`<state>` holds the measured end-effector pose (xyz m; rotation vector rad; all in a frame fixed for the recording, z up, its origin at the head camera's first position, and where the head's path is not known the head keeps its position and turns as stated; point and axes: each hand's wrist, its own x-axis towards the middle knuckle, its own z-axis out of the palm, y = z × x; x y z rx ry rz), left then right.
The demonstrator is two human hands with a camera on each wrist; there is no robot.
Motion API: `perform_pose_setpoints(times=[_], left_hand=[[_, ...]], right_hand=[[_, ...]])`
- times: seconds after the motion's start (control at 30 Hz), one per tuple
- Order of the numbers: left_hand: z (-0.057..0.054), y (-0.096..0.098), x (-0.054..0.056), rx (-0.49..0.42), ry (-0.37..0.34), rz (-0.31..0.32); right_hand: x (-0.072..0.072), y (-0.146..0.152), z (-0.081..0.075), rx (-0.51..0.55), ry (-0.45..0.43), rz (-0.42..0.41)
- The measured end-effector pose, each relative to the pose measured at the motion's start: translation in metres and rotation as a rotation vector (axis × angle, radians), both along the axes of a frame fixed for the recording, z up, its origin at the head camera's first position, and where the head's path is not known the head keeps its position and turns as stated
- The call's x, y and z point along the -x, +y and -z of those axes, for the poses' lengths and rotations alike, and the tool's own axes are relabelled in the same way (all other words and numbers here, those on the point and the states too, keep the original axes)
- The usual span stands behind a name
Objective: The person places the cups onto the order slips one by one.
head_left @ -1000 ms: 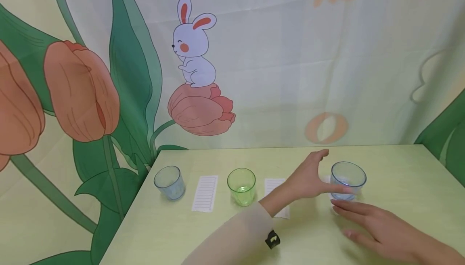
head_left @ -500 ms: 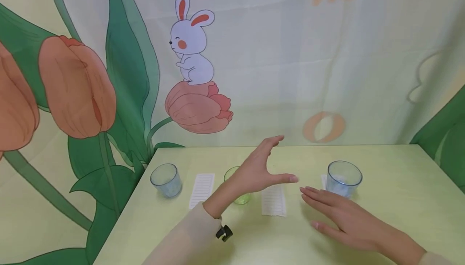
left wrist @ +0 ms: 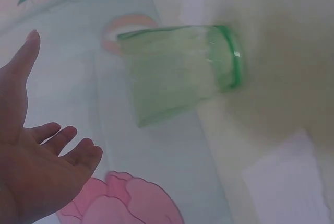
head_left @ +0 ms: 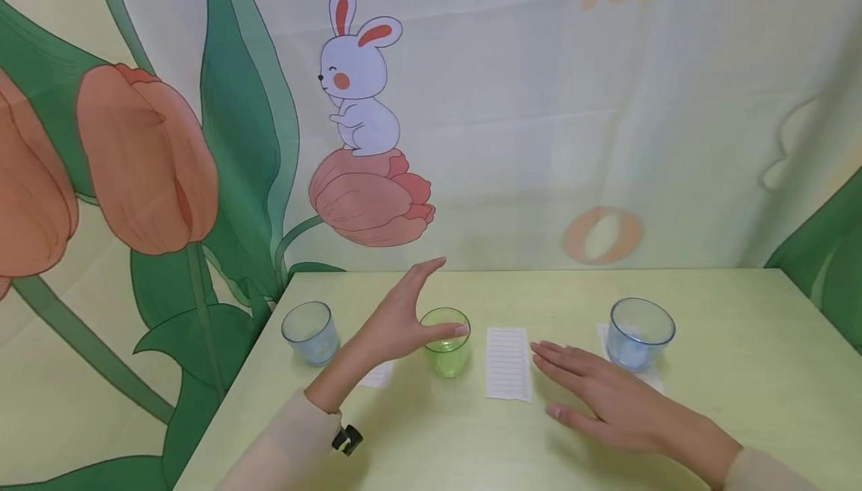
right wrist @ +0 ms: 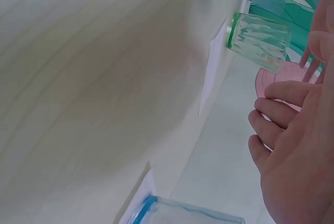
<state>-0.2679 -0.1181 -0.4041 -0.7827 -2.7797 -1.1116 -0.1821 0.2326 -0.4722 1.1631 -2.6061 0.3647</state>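
My left hand (head_left: 393, 326), thumb and fingers spread wide, hovers beside the green glass (head_left: 447, 364). In the head view its thumb crosses in front of the glass rim, while the left wrist view has the hand (left wrist: 47, 166) apart from the green glass (left wrist: 177, 72). Over the table at the right, my right hand (head_left: 613, 405) stretches flat with fingers pointing left and holds nothing. Its nearest things are a ruled paper strip (head_left: 508, 364) and the larger blue glass (head_left: 640, 337). A smaller blue glass (head_left: 311, 335) stands at the far left.
Another paper strip (head_left: 377, 376) lies partly behind my left wrist. A third strip (head_left: 652, 380) sits under or beside the larger blue glass. Behind the pale table (head_left: 431, 446) hangs a printed cloth (head_left: 498, 124) with a rabbit and tulips.
My left hand has swept left from the larger blue glass to the green glass, fingers spread throughout. My right hand has shifted left too. The glasses stay in their places.
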Motion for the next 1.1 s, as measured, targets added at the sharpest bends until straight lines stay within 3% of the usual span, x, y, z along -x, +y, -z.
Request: perform_pose_setpoints(times=[0.27,0.43,0.6,0.8,1.1], left_hand=[[0.024,-0.025,-0.005,0.044,-0.058,-0.002],[0.038,-0.024,-0.007,0.031,-0.103,0.008],[0.052,-0.02,-0.006,0.007,-0.09,0.028],[0.055,-0.018,-0.004,-0.025,-0.061,0.047],[0.059,-0.016,-0.002,-0.04,-0.074,0.041]], right_hand=[[0.002,-0.01,0.008,-0.041,-0.101,-0.025],[-0.001,-0.013,0.014,-0.072,-0.122,-0.046],[-0.005,-0.015,0.019,-0.098,-0.14,-0.061],[-0.009,-0.017,0.022,-0.121,-0.161,-0.075],[-0.011,-0.019,0.026,-0.153,-0.158,-0.093]])
